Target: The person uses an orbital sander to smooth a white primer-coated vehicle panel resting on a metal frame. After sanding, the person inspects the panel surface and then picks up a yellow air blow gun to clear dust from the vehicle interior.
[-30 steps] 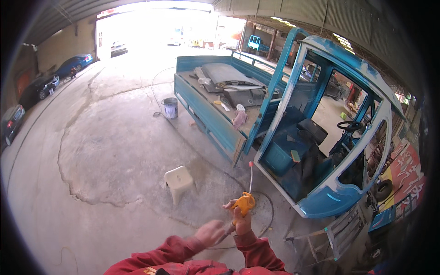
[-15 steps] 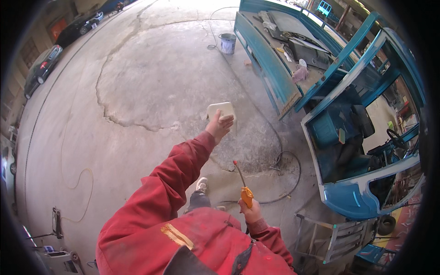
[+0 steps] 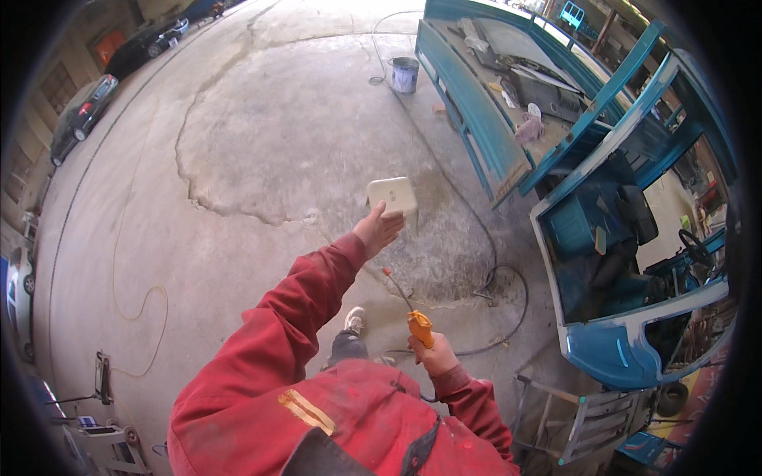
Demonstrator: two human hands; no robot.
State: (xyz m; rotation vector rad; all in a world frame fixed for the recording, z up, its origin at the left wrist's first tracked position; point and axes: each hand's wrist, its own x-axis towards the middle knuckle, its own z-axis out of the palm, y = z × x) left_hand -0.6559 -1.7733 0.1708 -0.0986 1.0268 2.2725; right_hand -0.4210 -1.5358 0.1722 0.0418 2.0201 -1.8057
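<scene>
A small cream stool [image 3: 390, 192] stands on the concrete floor in front of me. My left hand [image 3: 379, 229] is at its near edge, fingers stretched out and thumb up. Whether the fingertips still touch the stool I cannot tell. Lower and to the right, my right hand [image 3: 435, 355] is closed round the orange handle of an air blow gun [image 3: 421, 327]. Its long thin nozzle slants up and left, ending in a red tip below the stool.
A dark hose [image 3: 464, 208] snakes over the floor and loops on the right. The blue truck cab [image 3: 611, 349] and its bed [image 3: 468, 119] fill the right side. Beyond stands a bucket [image 3: 404, 77]. A metal frame [image 3: 583, 420] lies lower right; parked cars [image 3: 83, 115] line the left.
My left hand has drawn back toward me from the stool's top, its fingers now straighter. The blow gun's nozzle has swung left. The stool keeps its place on the floor.
</scene>
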